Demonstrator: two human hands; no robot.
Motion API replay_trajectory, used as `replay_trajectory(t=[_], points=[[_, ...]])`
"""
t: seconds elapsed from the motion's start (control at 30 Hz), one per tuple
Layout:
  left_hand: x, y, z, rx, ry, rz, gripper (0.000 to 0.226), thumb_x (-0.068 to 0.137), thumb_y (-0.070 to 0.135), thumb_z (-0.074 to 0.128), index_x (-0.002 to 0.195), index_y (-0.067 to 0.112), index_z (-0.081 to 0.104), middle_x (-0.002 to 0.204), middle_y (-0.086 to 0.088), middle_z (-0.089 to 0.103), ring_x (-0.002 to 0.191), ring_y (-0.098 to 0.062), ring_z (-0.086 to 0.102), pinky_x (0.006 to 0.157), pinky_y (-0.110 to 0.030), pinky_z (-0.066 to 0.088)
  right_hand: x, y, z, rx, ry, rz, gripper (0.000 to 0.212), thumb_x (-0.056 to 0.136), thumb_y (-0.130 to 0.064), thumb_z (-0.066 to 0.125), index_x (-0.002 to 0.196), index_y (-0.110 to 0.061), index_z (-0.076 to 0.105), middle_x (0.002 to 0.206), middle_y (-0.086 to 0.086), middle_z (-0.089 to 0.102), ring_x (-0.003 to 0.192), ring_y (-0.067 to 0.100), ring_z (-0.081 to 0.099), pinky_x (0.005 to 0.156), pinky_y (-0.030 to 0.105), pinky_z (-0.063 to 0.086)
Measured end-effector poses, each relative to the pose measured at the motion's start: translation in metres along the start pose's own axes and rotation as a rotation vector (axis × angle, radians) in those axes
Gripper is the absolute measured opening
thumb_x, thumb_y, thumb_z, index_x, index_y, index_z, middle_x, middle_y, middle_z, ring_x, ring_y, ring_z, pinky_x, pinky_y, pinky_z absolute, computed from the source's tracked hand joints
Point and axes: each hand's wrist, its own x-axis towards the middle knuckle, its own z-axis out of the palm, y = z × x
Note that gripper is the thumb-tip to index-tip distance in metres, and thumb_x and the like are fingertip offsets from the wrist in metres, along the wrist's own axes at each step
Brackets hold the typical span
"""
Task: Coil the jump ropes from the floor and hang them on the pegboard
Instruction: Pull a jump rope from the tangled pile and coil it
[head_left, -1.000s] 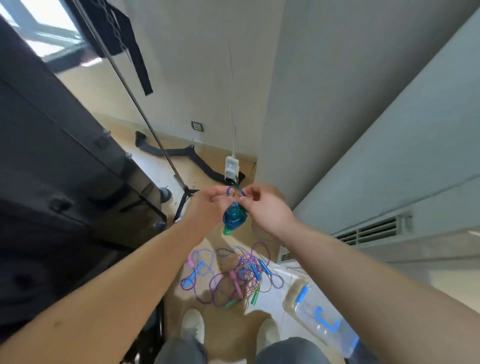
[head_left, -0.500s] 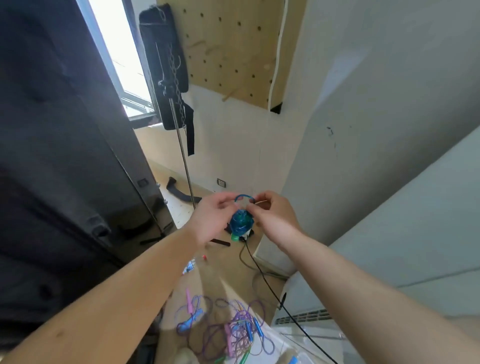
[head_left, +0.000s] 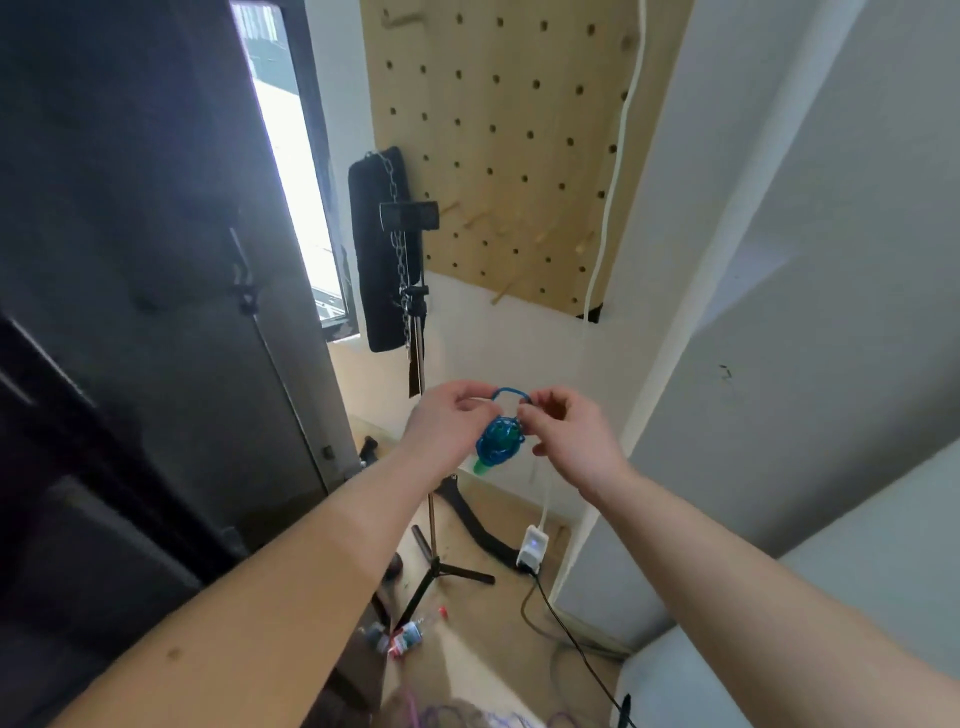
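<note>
A blue jump rope (head_left: 500, 440), wound into a tight bundle with green handle ends showing below, hangs between both hands at chest height. My left hand (head_left: 447, 426) and my right hand (head_left: 563, 431) each pinch one side of a small blue loop at the bundle's top. The wooden pegboard (head_left: 498, 130) is on the wall ahead and above, with several bare wooden pegs sticking out near its lower part. Purple strands of other jump ropes (head_left: 467, 717) lie on the floor at the bottom edge.
A tripod stand (head_left: 423, 467) with a black device stands between me and the pegboard. A black bag with a chain (head_left: 382, 249) hangs left of the board. A white cable (head_left: 613, 171) runs down to a white adapter (head_left: 532, 551). Small bottles (head_left: 402, 634) lie on the floor.
The view has tilted up from the floor to the pegboard. Both hands keep hold of the blue bundle's loop, and the rope pile has dropped to the bottom edge.
</note>
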Motion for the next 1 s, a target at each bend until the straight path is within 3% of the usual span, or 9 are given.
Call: replay_trajectory(t=[0.27, 0.47, 0.6, 0.77, 1.0], points=[[0.062, 0.027, 0.011, -0.146, 0.014, -0.066, 0.022, 0.091, 0.018, 0.064, 0.112, 0.024, 0.067, 0.097, 0.002, 0.069, 0.077, -0.005, 0.061, 0.061, -0.021, 0.046, 0.074, -0.008, -0.002, 0.054, 0.082, -0.006, 0.005, 0.097, -0.021, 0.061, 0.099, -0.021, 0.066, 0.094, 0.0, 0.069, 0.088, 0.016, 0.066, 0.065, 0.026, 0.054], [0.147, 0.049, 0.03, -0.158, 0.0, -0.071, 0.017, 0.091, 0.014, 0.062, 0.103, 0.025, 0.066, 0.098, 0.0, 0.07, 0.075, -0.008, 0.062, 0.061, -0.022, 0.045, 0.164, -0.003, -0.018, 0.108, 0.169, 0.012, 0.01, 0.095, -0.017, 0.062, 0.101, -0.021, 0.068, 0.092, -0.002, 0.07, 0.087, 0.015, 0.067, 0.064, 0.027, 0.053], [0.226, 0.073, 0.057, -0.201, 0.044, -0.073, 0.014, 0.09, 0.017, 0.064, 0.098, 0.027, 0.069, 0.09, 0.005, 0.069, 0.077, -0.01, 0.064, 0.064, -0.025, 0.051, 0.246, 0.0, -0.035, 0.123, 0.338, 0.052, 0.013, 0.086, -0.018, 0.069, 0.085, -0.029, 0.064, 0.084, -0.005, 0.07, 0.081, 0.012, 0.068, 0.077, 0.041, 0.06], [0.321, 0.094, 0.095, -0.199, 0.033, -0.057, 0.013, 0.088, 0.018, 0.067, 0.096, 0.025, 0.074, 0.09, 0.001, 0.074, 0.082, -0.016, 0.071, 0.073, -0.032, 0.061, 0.328, 0.008, -0.062, 0.153, 0.5, 0.105, 0.013, 0.086, -0.022, 0.07, 0.079, -0.031, 0.064, 0.085, -0.005, 0.072, 0.081, 0.014, 0.07, 0.078, 0.044, 0.06], [0.382, 0.085, 0.132, -0.261, -0.027, -0.04, 0.018, 0.091, 0.01, 0.061, 0.105, 0.015, 0.072, 0.092, -0.004, 0.071, 0.064, -0.009, 0.06, 0.05, -0.017, 0.044, 0.383, 0.02, -0.079, -0.006, 0.648, 0.126, 0.013, 0.088, -0.021, 0.067, 0.096, -0.018, 0.076, 0.085, -0.003, 0.073, 0.078, 0.015, 0.068, 0.071, 0.03, 0.057]])
